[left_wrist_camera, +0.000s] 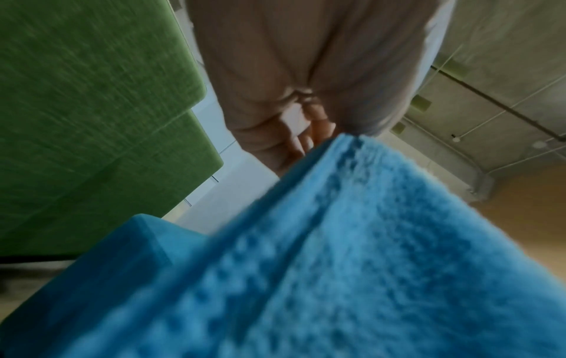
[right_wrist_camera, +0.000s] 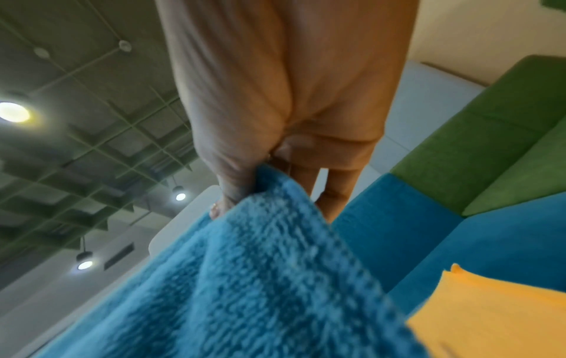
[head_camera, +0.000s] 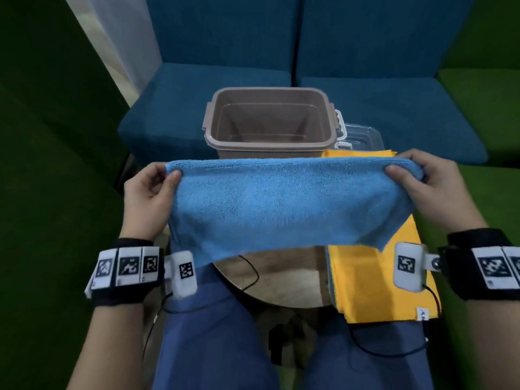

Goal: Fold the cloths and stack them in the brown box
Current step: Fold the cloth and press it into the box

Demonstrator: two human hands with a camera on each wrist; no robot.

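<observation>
A blue terry cloth (head_camera: 287,206) hangs doubled over in the air in front of me, its folded edge on top. My left hand (head_camera: 166,175) pinches the top left corner and my right hand (head_camera: 402,171) pinches the top right corner. In the left wrist view the blue cloth (left_wrist_camera: 352,254) fills the lower half below my left hand (left_wrist_camera: 309,135). The right wrist view has my right hand (right_wrist_camera: 245,189) gripping the blue cloth (right_wrist_camera: 260,278). Behind the cloth stands the brown box (head_camera: 270,122), with nothing in it. A yellow cloth (head_camera: 374,280) lies flat at the right.
A round wooden table (head_camera: 281,280) carries the box and the yellow cloth. A clear lid (head_camera: 363,136) lies behind the box at the right. Blue sofa seats (head_camera: 380,108) stand beyond, green ones (head_camera: 42,164) at both sides. Black cables (head_camera: 250,274) run across the table.
</observation>
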